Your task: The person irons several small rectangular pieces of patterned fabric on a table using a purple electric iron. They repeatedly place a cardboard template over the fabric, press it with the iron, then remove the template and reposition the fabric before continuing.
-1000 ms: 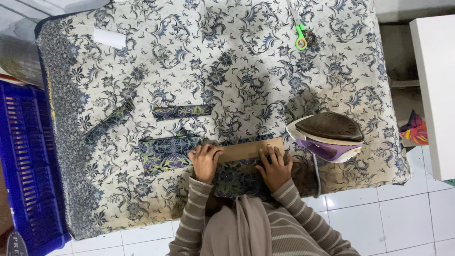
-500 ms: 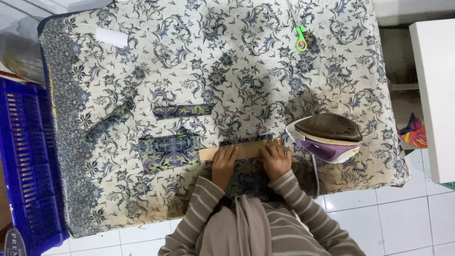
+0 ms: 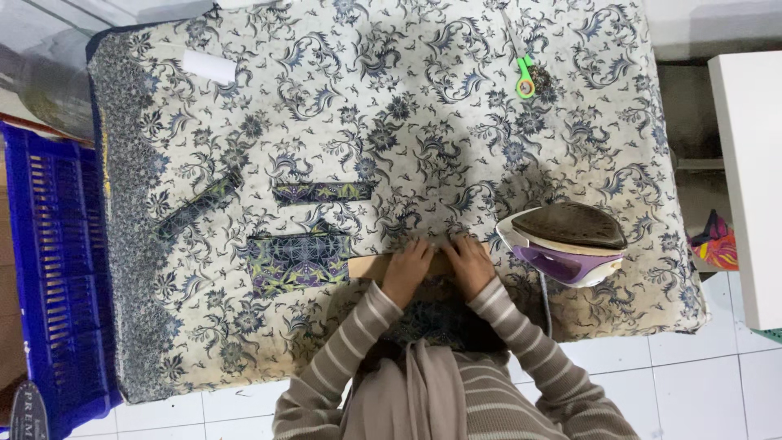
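Viewed from above: table (image 3: 163,342) draped in floral blue-grey patterned cloth, near edge at the bottom. Left hand (image 3: 407,273) laid flat, fingers spread forward, pressing on a tan cardboard strip (image 3: 371,266) lying close to the near edge, roughly mid-width. Right hand (image 3: 470,265) likewise flat and unclenched, just beside the left, pressing the same strip's right portion; neither hand curled around anything. Strip's left end exposed, touching or just overlapping the right edge of a folded rectangular fabric piece (image 3: 299,259) in dark blue-green print. Dark patterned fabric (image 3: 432,322) under the wrists, hanging over the near edge; exact extent unclear. Purple-and-white iron (image 3: 566,240) resting tilted on its side just right of the right hand, brown soleplate facing up, cord (image 3: 544,301) dropping over the near edge. Narrow fabric strip (image 3: 323,192) lying parallel to the near edge, beyond the folded piece; second narrow strip (image 3: 198,204) lying diagonally toward the left edge. White paper roll (image 3: 209,67) near the far left corner. Green-handled snips (image 3: 525,81) toward the far right corner. Blue plastic crate (image 3: 53,269) on the floor against the left edge. White tiled floor (image 3: 700,375) below; striped sleeves (image 3: 521,342) on both forearms.
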